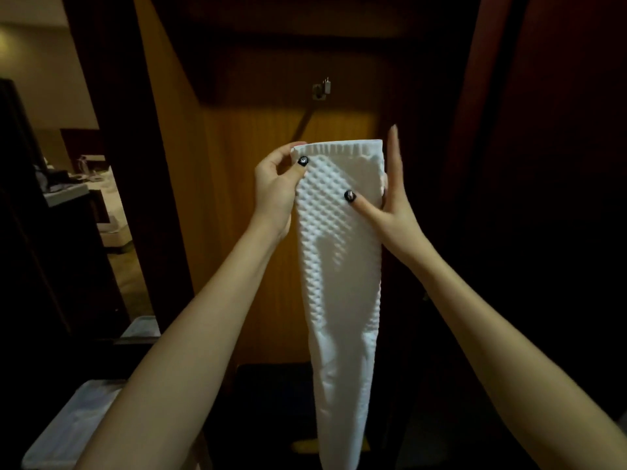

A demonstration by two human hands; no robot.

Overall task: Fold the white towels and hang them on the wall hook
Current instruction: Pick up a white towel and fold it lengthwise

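The towel (339, 266) is held up in the air, straight in front of the person, against a brown wooden panel (258, 113). It is white and folded lengthwise into a long, narrow strip. Its top edge is flat and level, with a small ribbed border. Below that the cloth has a raised, bumpy waffle pattern that shows most clearly in the upper half. Further down the surface looks smoother, with soft creases. The strip narrows as it hangs and runs out of view at 6 o'clock. The left hand (274, 188) is at the towel's 10 o'clock corner. It pinches the cloth with a dark-nailed thumb on the front and curled fingers behind the edge. The right hand (395, 205) is at the 3 o'clock edge. Its thumb lies across the front of the cloth, pointing toward 10 o'clock. One long finger stands straight up past the top corner. The other fingers look tucked around or behind the edge, so the hand grips the towel there, though I cannot tell how firmly. Both forearms are bare and reach up from the bottom corners. A small metal hook (322, 89) is fixed to the panel at 12 o'clock from the towel, near its top edge but not touching it. Far off at 9 o'clock, a dim doorway opens onto a lighter room. Something pale and flat lies low at 7 o'clock, too blurred to identify.
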